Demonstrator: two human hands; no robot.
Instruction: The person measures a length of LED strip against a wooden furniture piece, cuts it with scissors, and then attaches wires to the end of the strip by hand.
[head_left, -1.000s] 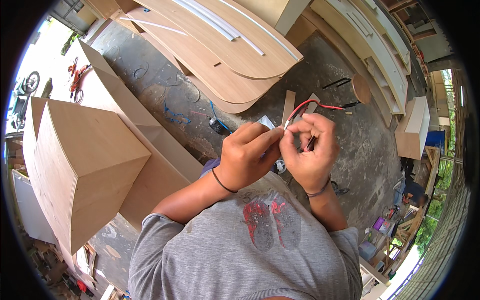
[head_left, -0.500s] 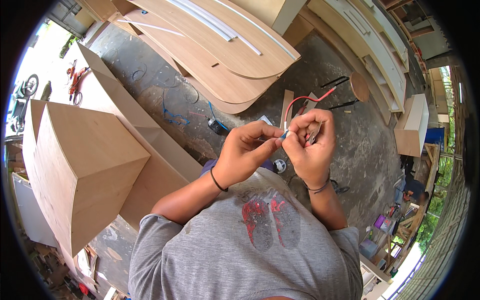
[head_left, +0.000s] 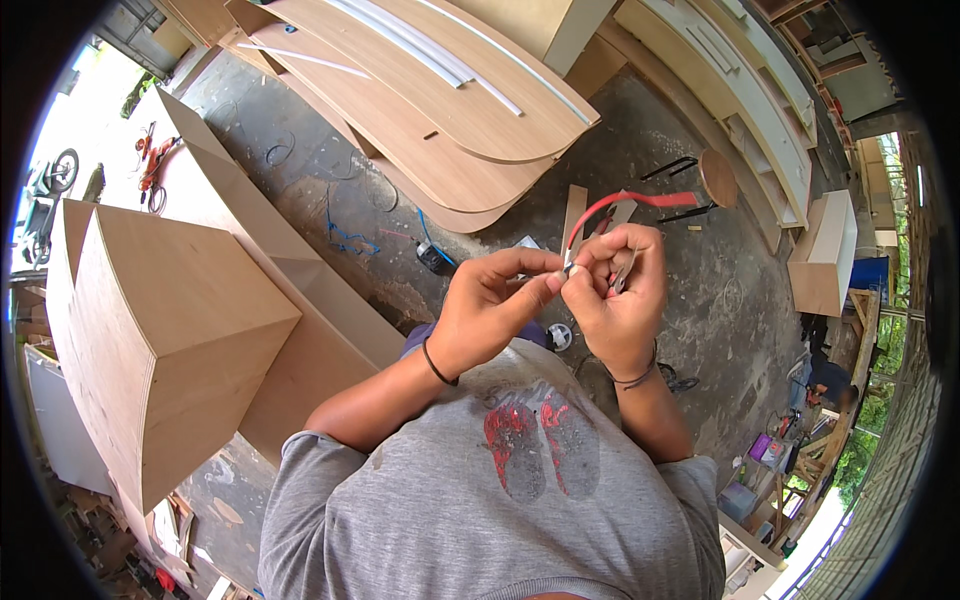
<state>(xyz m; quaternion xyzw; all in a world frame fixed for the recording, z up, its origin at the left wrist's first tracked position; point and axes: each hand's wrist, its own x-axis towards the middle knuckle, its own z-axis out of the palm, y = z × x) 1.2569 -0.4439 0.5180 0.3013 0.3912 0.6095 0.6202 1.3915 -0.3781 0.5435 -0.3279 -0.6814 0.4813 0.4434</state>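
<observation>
In front of my chest, my left hand pinches the whitish lower end of a red cable between thumb and forefinger. My right hand pinches at the same spot, its fingertips almost touching the left ones. From there the cable arcs up and to the right, its far end loose and blurred. A tiny dark piece shows between the fingertips, too small to name. Under the curled fingers of my right hand a metal tool is tucked; its kind is mostly hidden.
Large wooden panels with white strips lie ahead. A plywood box stands at the left, a round-topped stool to the right. On the floor ahead lie a dark power tool and blue cord. A person is far right.
The cable's loose end has swung down slightly and to the right. Both hands hold nearly the same place, with the fingertips shifted a little; the blue bit between them shows less.
</observation>
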